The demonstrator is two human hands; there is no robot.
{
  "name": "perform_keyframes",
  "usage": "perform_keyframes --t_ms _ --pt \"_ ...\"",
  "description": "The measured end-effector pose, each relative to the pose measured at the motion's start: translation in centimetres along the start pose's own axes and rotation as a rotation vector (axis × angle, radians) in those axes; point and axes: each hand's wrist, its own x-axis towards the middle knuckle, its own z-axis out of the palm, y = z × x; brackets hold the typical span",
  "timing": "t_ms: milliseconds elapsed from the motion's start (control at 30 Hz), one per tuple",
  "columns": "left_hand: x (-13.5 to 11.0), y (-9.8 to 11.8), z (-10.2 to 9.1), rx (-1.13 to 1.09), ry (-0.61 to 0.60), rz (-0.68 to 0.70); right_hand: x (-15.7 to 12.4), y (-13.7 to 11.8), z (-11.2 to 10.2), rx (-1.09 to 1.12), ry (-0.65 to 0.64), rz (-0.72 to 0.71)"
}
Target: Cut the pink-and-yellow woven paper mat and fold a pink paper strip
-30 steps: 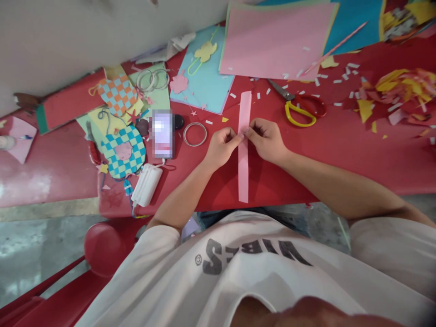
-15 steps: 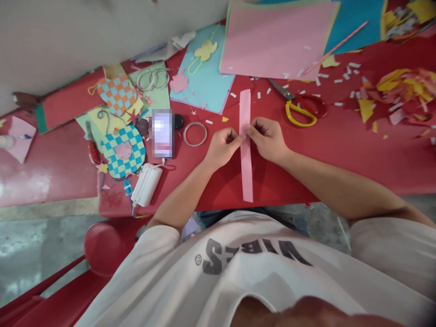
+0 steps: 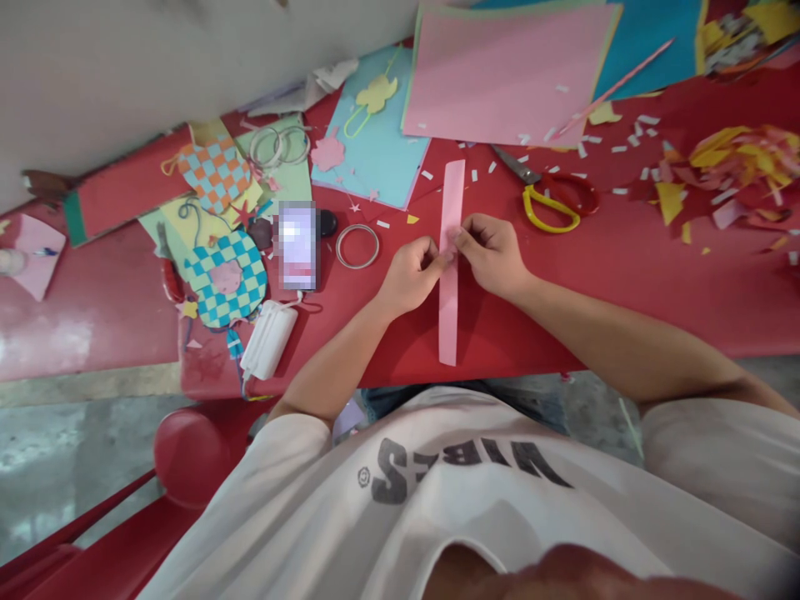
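A long strip of pink paper [image 3: 451, 317] lies upright on the red table [image 3: 531, 317], running away from me. My left hand [image 3: 409, 277] and my right hand [image 3: 491, 254] meet over its middle, and the fingertips of both pinch its edges. The fingers hide that part of the strip. Beyond my right hand rest scissors with yellow and red handles [image 3: 553, 198], untouched.
A large pink paper sheet [image 3: 500, 75] and a blue sheet [image 3: 368, 142] lie at the far side. Left of my hands are a metal bangle [image 3: 357, 246], a blurred phone [image 3: 297, 246] and woven paper crafts [image 3: 225, 279]. Paper scraps [image 3: 737, 162] are heaped right.
The pink strip has slid slightly away from me, and both hands have shifted a little with it. Both hands keep their pinch on the strip.
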Motion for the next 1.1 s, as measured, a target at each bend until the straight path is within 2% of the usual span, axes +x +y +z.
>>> perform_keyframes --t_ms 333,600,833,1100 --pt "0.2 -0.5 -0.1 -0.107 -0.067 -0.027 -0.1 0.1 -0.1 0.005 0.019 0.004" --pt "0.0 0.2 0.0 -0.007 -0.057 0.006 -0.1 -0.1 0.0 0.005 0.021 -0.010" --pt "-0.2 0.2 0.2 -0.071 -0.081 -0.041 -0.1 0.0 0.0 0.000 0.000 0.021" --pt "-0.3 0.7 0.4 0.045 -0.107 -0.009 -0.2 -0.3 0.0 0.014 0.009 0.030"
